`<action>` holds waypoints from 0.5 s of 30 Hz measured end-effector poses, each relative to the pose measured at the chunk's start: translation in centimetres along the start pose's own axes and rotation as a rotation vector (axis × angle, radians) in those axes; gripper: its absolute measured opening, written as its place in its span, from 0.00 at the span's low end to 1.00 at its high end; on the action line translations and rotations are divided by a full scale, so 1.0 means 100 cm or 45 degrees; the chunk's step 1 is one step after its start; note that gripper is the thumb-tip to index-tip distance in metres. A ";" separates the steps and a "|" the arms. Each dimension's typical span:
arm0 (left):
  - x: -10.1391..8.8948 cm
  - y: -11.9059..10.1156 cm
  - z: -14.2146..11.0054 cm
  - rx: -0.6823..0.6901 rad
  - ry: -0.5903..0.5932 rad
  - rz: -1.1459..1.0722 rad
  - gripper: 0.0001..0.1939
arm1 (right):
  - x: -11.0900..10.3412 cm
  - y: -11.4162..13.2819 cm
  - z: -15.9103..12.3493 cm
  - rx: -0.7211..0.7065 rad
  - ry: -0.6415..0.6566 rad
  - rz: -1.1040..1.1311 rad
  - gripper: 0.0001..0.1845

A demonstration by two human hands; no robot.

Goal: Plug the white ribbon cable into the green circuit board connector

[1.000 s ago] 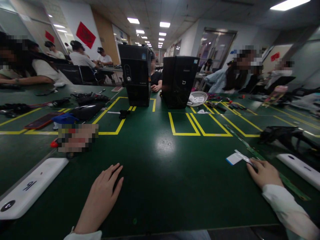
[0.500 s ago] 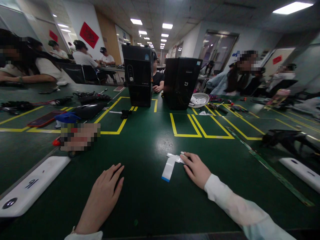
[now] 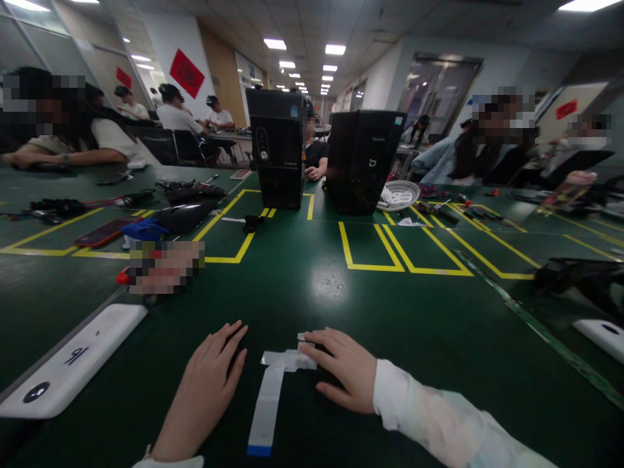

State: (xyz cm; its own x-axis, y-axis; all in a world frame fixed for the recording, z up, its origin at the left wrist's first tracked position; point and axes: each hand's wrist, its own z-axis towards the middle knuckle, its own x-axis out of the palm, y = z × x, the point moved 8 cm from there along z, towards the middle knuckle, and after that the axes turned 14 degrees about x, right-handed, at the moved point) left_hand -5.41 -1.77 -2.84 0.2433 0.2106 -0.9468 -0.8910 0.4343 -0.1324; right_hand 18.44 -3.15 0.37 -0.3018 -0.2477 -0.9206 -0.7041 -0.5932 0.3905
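A white flat ribbon cable [image 3: 268, 406] with a blue end lies bent on the green table between my hands. The outstretched fingers of my right hand [image 3: 344, 370] rest on the cable's upper right end, with the thumb apart and touching the table side. To the left of the cable, my left hand [image 3: 209, 374] lies palm down with its fingers extended, holding nothing. A small gap separates its thumb from the cable.
Two black computer towers [image 3: 277, 149] [image 3: 363, 162] stand at the back. White devices lie at left [image 3: 97, 357] and right [image 3: 602, 335]. A green strip [image 3: 541, 325] runs along the right. A white basket [image 3: 398, 195], tools, cables and yellow tape lines fill the far side; several people sit beyond.
My right hand has moved left and nearer to me, and the ribbon cable has slid with it toward my left hand. The left hand stays nearly in place, while the view has shifted slightly.
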 end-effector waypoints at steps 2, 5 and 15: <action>0.000 0.000 0.000 0.007 0.000 -0.004 0.27 | 0.001 -0.001 -0.002 -0.033 0.014 0.040 0.38; -0.001 -0.001 0.000 0.002 0.013 -0.011 0.27 | -0.003 -0.017 -0.001 -0.051 -0.102 0.096 0.37; 0.004 0.003 -0.001 -0.044 0.060 -0.018 0.29 | -0.106 -0.271 -0.090 1.202 -0.939 -0.459 0.33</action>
State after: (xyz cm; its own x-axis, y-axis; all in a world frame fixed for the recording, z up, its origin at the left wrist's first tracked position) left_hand -5.67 -1.65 -3.32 0.2386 0.1632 -0.9573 -0.9005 0.4062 -0.1552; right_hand 46.51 8.70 -0.51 -0.0692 0.4832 -0.8728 -0.9148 0.3183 0.2487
